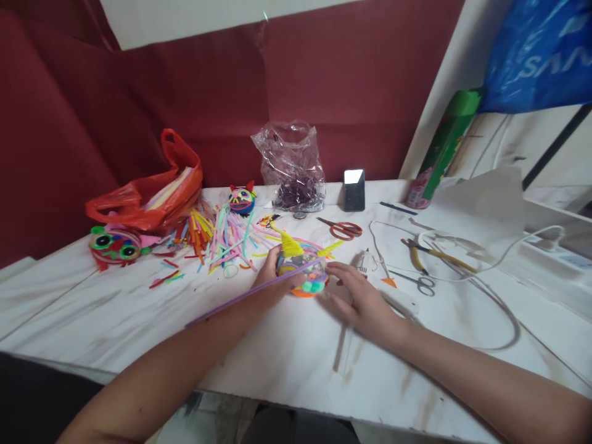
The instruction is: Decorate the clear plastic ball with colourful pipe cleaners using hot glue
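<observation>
A round, colourful craft figure [308,285] with yellow pointed ears and an orange base stands low over the table in front of me. My left hand [269,270] is closed around its left side, with part of the fingers hidden behind it. A long purple pipe cleaner [245,297] runs across the figure's front and slants down over my left forearm; I cannot tell whether it is fixed. On the other side, my right hand [354,295] has its fingers spread, the fingertips at the figure's right edge. Just beyond it lies a white glue gun [365,262].
Loose pipe cleaners [231,240] spread behind my left hand, beside a red bag [152,191] and two finished-looking figures [115,246]. Orange-handled scissors [346,230], yellow-handled pliers [416,256], small scissors [423,283] and white cables [511,314] lie rightward. A phone [354,191] leans behind.
</observation>
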A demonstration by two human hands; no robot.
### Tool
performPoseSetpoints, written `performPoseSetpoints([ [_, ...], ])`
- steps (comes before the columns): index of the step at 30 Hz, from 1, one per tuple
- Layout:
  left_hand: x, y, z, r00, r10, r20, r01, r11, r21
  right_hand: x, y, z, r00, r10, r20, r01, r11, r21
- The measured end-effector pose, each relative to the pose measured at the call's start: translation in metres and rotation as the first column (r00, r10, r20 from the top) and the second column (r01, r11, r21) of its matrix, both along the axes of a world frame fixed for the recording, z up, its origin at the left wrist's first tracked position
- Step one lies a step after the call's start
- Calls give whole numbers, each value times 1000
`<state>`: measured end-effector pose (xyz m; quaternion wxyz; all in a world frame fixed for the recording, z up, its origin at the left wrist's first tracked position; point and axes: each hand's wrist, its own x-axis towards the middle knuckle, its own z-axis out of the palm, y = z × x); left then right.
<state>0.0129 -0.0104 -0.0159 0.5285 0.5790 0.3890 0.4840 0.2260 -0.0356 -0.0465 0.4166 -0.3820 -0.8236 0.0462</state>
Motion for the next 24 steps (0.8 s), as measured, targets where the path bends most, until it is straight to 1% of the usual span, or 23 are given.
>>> performPoseSetpoints([
  [4, -2, 11, -12, 999, 37, 5, -37, 998, 46, 7, 7, -3, 993, -55, -100, 40, 988, -146],
  [7, -3, 14, -15, 1000, 27, -14, -26, 996, 87, 9, 10, -2, 990, -59, -128, 30, 975, -219],
  [10, -4, 14, -14, 997, 32, -65, -25, 995, 101, 9, 9, 0, 991, -34, -130, 5, 976, -216],
  [13, -6, 12, -12, 996, 34, -88, -24, 994, 106, 10, 8, 1, 993, -37, -108, 15, 980, -199],
  [16, -7, 12, -12, 995, 47, -86, -35, 991, 130, 11, 9, 0, 995, -64, -77, 50, 984, -171],
  [20, -8, 15, -15, 994, 82, -75, -68, 983, 172, 11, 9, -1, 996, -73, -60, 63, 988, -143],
  [24, -7, 17, -16, 994, 96, -46, -88, 985, 149, 12, 10, -2, 996, -79, -37, 74, 991, -110],
])
